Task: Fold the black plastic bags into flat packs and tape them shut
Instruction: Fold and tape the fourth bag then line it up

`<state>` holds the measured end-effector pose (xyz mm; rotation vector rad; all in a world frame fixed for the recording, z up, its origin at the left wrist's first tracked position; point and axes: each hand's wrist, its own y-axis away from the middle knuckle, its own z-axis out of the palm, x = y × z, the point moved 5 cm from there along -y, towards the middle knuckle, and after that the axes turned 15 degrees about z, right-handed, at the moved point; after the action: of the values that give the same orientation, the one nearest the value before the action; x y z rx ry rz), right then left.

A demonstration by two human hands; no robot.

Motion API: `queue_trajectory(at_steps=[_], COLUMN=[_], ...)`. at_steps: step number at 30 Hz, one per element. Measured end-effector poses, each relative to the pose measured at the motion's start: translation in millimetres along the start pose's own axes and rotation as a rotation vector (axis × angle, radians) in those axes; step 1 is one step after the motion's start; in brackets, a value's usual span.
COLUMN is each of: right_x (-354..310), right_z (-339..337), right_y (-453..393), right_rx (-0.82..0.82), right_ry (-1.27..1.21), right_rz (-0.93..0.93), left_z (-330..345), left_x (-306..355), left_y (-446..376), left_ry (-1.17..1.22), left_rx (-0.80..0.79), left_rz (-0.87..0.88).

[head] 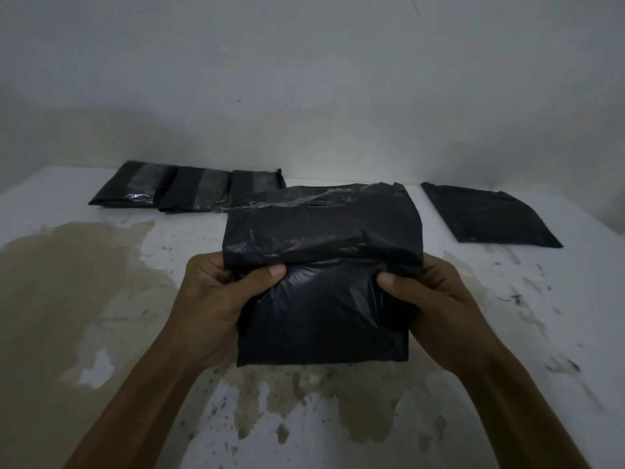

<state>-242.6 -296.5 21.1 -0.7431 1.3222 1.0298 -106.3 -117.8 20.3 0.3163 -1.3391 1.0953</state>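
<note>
Bag in hand: black plastic bag (323, 282), folded over on itself, held at the centre of the view above the table; its upper flap laps over the lower half, and a strip of clear tape (324, 198) glints along its far edge at 12 o'clock.
Left hand: left hand (216, 299) clamped on the bag's edge at 9 o'clock, thumb pressed onto the front just under the fold, fingers curled behind.
Right hand: right hand (433, 296) clamped on the opposite edge at 3 o'clock, thumb on the front, fingers wrapped round the back.
Forearms: both bare, entering from 7 o'clock and 5 o'clock.
Taped packs: three flat black packs (189, 189) in a row at 11 o'clock, side by side and touching, each crossed by a band of clear tape; the right-hand one is partly hidden behind the held bag.
Flat bag: one more black bag (490, 218) lying flat at 2 o'clock, well apart from the row; no tape shows on it.
Table: white table (558, 299) with a broad brownish stain from 9 o'clock down to 6 o'clock and dark specks scattered about.
Wall: pale wall (304, 79) behind the table at 12 o'clock, dimly lit.
</note>
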Motion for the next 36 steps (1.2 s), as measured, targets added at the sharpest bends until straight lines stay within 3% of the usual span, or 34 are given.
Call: queue_trajectory(at_steps=[7,13,21,29,32,36], right_x=[5,3,-2,-2,-6,-5], right_z=[-1,-8,-3,-7,-4,2], right_y=[-2,-1,2,1,4,5], right_rx=[0.116,0.191,-0.042,-0.019,-0.085,-0.190], right_ry=[0.016,0.015,-0.140,-0.149,-0.146,-0.152], right_rz=[-0.041,-0.078,-0.040,-0.137,-0.191,-0.121], left_z=[-7,2,-12,-13,-9,-2], left_x=[-2,4,-3,-9,-8,-5], left_y=[-1,-1,-6,-6,-6,-6], left_ry=[-0.095,0.060,0.071,0.153,0.185,0.228], left_rx=[-0.062,-0.222,-0.115,-0.142,-0.158,-0.216], left_rz=[0.020,0.013,0.042,0.064,0.098,0.080])
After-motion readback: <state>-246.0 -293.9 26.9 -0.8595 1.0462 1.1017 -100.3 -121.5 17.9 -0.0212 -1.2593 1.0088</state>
